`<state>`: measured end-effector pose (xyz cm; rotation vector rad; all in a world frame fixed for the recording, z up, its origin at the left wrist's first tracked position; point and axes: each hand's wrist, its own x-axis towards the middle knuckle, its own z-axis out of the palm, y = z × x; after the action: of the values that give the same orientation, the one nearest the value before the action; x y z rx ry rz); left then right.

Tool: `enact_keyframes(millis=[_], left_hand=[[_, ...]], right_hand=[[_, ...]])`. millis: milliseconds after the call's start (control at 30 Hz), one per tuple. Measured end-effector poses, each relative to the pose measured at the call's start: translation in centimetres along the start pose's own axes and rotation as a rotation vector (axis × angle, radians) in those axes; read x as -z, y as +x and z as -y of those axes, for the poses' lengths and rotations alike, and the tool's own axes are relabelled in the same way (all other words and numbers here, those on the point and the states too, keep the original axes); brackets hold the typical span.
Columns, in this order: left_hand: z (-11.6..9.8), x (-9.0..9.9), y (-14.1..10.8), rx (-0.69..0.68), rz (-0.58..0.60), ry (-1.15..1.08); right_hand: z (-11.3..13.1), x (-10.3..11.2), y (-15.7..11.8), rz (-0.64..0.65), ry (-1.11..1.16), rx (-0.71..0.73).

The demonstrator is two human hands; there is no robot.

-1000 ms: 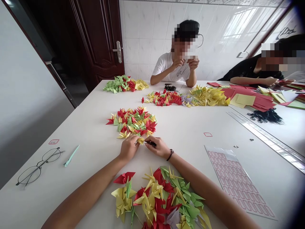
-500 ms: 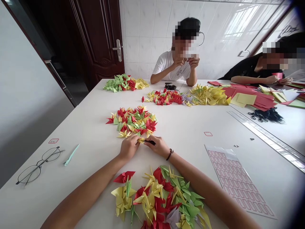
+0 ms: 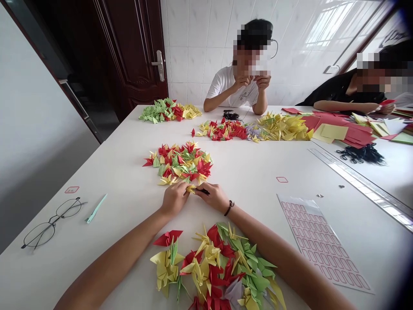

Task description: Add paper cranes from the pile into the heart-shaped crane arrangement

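A: State of left hand (image 3: 174, 200)?
B: Closed; pinching a small folded yellow paper (image 3: 191, 189) between the two hands, just beside the near edge of the middle pile (image 3: 180, 162).
A: Right hand (image 3: 215, 199)?
B: Closed round a slim dark tool (image 3: 204, 192), directed at the yellow paper. Type not identifiable; contact too small to confirm.
A: Next, outward?
B: Middle pile made up of red, yellow and green paper birds. Between the forearms, a looser near pile (image 3: 209, 267), some pale purple included.
A: Sides of the bench (image 3: 251, 206)?
B: At left, glasses (image 3: 51, 221) and a pale green cutter (image 3: 96, 210), just apart. At right, a sheet of red-outlined labels (image 3: 322, 243), near the right forearm.
A: Far side?
B: More paper birds (image 3: 284, 127), coloured paper sheets (image 3: 356, 134) and black cords (image 3: 363, 154). Seated behind: a person in white (image 3: 222, 88) and a person in black (image 3: 335, 89).
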<state>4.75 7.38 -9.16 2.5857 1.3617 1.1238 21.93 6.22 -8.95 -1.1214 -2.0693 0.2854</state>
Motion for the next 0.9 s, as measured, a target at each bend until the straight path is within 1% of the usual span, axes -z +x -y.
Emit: enact_keyframes(millis=[233, 700, 900], left_hand=[[0.04, -0.06, -0.01, -0.023, -0.02, 0.004], [0.12, -0.16, 0.06, 0.028, 0.004, -0.067], [-0.04, 0.06, 0.16, 0.039, 0.014, -0.087]], right_hand=[[0.09, -0.01, 0.01, -0.036, 0.02, 0.044], [0.06, -0.23, 0.01, -0.04, 0.056, -0.014], [-0.03, -0.29, 0.02, -0.035, 0.045, -0.012]])
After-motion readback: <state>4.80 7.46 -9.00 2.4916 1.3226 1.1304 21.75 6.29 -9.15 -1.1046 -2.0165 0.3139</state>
